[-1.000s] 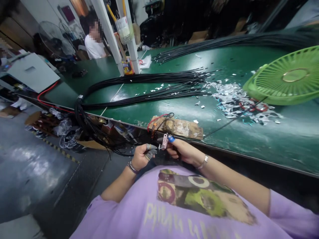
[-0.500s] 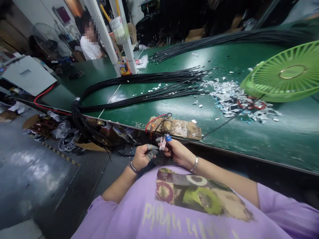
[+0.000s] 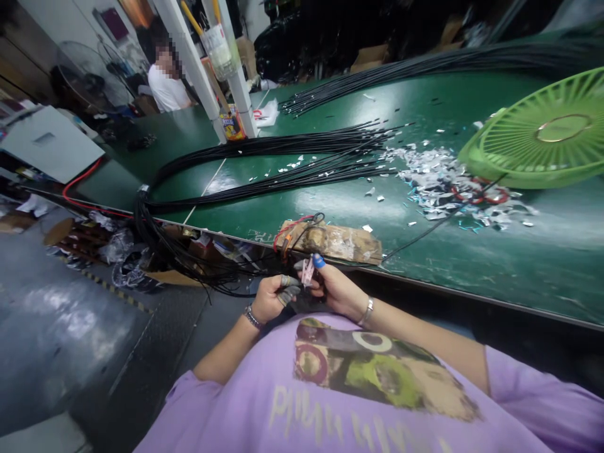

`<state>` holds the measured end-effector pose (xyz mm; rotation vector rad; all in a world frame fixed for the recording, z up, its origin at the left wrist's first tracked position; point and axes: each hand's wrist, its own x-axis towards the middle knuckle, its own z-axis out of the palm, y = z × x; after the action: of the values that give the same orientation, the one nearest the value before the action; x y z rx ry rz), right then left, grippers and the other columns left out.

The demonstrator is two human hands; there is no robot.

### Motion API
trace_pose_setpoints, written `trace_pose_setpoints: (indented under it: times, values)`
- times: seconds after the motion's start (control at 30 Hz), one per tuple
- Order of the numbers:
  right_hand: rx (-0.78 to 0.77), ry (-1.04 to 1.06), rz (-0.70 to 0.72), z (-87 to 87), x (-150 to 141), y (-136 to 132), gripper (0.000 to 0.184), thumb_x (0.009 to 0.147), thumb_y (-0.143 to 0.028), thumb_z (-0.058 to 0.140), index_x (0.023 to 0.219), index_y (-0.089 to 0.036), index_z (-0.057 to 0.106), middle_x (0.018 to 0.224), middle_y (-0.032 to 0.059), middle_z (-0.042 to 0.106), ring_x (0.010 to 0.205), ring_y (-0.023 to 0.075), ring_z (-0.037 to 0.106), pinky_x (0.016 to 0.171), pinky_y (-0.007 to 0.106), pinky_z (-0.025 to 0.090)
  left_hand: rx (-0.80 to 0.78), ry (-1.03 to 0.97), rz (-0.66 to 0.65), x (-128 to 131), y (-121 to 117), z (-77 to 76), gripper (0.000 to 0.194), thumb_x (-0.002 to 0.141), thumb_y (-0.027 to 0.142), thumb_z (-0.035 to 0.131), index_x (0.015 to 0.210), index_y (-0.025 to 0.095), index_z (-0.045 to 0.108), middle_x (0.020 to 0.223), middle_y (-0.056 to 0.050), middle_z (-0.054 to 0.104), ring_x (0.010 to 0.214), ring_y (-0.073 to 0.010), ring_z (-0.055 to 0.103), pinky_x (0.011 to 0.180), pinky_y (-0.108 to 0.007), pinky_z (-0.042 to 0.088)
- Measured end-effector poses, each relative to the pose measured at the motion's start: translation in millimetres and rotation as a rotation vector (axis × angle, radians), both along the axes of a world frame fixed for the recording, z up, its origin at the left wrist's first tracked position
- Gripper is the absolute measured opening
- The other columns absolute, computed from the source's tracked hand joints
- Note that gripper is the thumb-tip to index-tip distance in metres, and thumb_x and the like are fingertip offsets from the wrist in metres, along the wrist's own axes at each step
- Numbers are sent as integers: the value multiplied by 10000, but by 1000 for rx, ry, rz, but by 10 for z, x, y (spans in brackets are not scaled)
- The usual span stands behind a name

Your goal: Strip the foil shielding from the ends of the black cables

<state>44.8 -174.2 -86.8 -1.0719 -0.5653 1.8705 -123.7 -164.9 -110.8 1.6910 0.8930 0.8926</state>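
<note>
My left hand (image 3: pixel 270 300), grey covers on its fingertips, is closed in a pinch at the front of the bench. Thin black cables (image 3: pixel 202 277) hang over the bench edge, and one runs up to these fingers. Close beside it, my right hand (image 3: pixel 340 289) is closed around a small pale pink tool (image 3: pixel 307 272); its exact kind is too small to make out. Blue tape wraps the right thumb. Just beyond both hands a worn wooden block (image 3: pixel 346 243) lies at the bench edge, with red and black wires (image 3: pixel 297 229) on it.
On the green bench (image 3: pixel 330 204) lie a looped bundle of black cables (image 3: pixel 264 146), another bundle (image 3: pixel 377 75) behind it, and a heap of silvery foil scraps (image 3: pixel 434 182). A green fan (image 3: pixel 557 132) stands right. White posts (image 3: pixel 236 82) rise at the back, and a person (image 3: pixel 165 88) sits beyond.
The view has shifted very slightly. Both hands stay close together in nearly the same place, and the pink tool has turned slightly in my right hand.
</note>
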Motion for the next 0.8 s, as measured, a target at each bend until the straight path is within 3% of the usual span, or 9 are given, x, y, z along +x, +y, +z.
trace_pose_setpoints:
  times: [0.33, 0.47, 0.57, 0.67, 0.8]
  values:
    - [-39, 29, 116, -88, 165, -52, 576, 689, -763, 575, 632, -193, 514, 465, -62, 354, 423, 63, 190, 391, 203, 114, 36, -50, -31, -68, -115, 28, 374, 841, 487, 587, 724, 142, 672, 547, -38, 645, 483, -106, 566, 501, -216, 456]
    - [72, -167, 315, -50, 320, -145, 652, 729, -803, 474, 653, -164, 582, 425, -57, 373, 390, 65, 255, 395, 218, 195, -152, -107, -8, -124, -168, 114, 403, 818, 539, 608, 767, 140, 625, 533, -15, 628, 427, -82, 530, 441, -190, 415]
    - [238, -372, 501, 109, 465, -204, 641, 770, -777, 455, 728, -159, 622, 462, -25, 473, 400, 84, 357, 426, 239, 295, -317, -163, 47, -127, -85, 242, 452, 776, 594, 632, 765, 146, 576, 534, 2, 619, 385, -62, 487, 393, -171, 361]
    - [438, -496, 643, 362, 636, -153, 635, 849, -739, 347, 672, -182, 593, 538, 23, 555, 425, 100, 403, 464, 271, 359, -379, -210, 95, -79, 134, 432, 485, 752, 623, 640, 768, 143, 572, 506, 23, 591, 340, -40, 413, 351, -164, 275]
    - [749, -757, 554, 725, 890, 123, 621, 844, -742, 347, 698, -199, 610, 667, 79, 629, 613, 183, 552, 635, 326, 468, -394, -229, 88, 58, 560, 761, 549, 706, 684, 635, 732, 139, 571, 419, 59, 496, 296, -30, 312, 320, -177, 163]
